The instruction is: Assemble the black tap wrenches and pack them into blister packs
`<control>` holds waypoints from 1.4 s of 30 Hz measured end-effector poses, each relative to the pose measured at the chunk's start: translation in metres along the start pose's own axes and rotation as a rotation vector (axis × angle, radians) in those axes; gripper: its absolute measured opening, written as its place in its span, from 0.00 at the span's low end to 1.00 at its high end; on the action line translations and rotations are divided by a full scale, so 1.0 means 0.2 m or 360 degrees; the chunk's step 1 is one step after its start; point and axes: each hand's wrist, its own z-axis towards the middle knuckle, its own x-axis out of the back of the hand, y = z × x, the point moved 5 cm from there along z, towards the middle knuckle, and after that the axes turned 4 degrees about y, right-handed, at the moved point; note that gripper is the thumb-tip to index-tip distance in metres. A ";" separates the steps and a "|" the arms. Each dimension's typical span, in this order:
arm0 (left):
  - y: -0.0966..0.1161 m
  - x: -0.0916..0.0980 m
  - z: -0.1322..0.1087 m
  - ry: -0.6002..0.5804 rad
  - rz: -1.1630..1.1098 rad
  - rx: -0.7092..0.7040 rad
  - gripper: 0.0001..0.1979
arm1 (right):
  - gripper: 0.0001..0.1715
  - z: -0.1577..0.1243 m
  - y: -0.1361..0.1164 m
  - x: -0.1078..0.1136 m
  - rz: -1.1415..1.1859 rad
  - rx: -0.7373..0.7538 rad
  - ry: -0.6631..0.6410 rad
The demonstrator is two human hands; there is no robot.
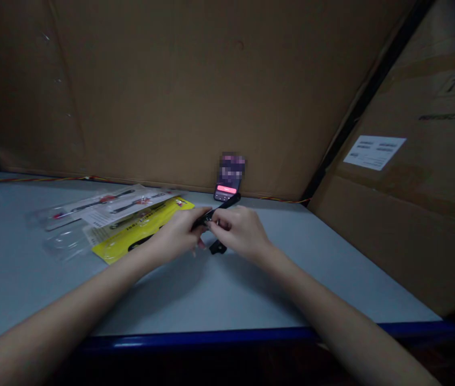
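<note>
Both hands meet over the middle of the grey table [30, 279]. My left hand [177, 236] and my right hand [239, 231] are closed round a slim black tool [227, 203] whose far end sticks out past the fingers towards the back. A short black part [218, 248] shows under my right hand, just above the tabletop. The middle of the tool is hidden by the fingers.
A yellow blister pack [131, 236] and clear packets holding red-handled tools [102, 206] lie to the left. A phone [227, 187] leans against the cardboard wall [171, 91] at the back. A large cardboard box [404, 203] stands right. The table's blue front edge [211, 339] is near.
</note>
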 end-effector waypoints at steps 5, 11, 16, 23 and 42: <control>-0.03 0.01 0.01 0.0067 -0.0267 0.0158 0.14 | 0.09 0.01 -0.01 0.04 -0.0276 0.0084 0.0085; -0.04 0.01 0.01 0.0115 -0.0379 0.0184 0.18 | 0.11 0.00 0.05 -0.07 0.0369 -0.0315 -0.0220; -0.03 0.03 0.00 0.0156 -0.0329 0.0174 0.20 | 0.08 0.01 0.09 -0.14 0.1318 -0.0765 -0.0343; -0.03 0.03 0.00 0.0173 -0.0279 0.0196 0.20 | 0.08 0.01 0.05 -0.06 0.1398 -0.0573 -0.0068; -0.03 0.05 0.01 0.0252 -0.0618 0.0426 0.14 | 0.15 0.00 0.04 -0.04 0.1238 -0.0450 -0.0095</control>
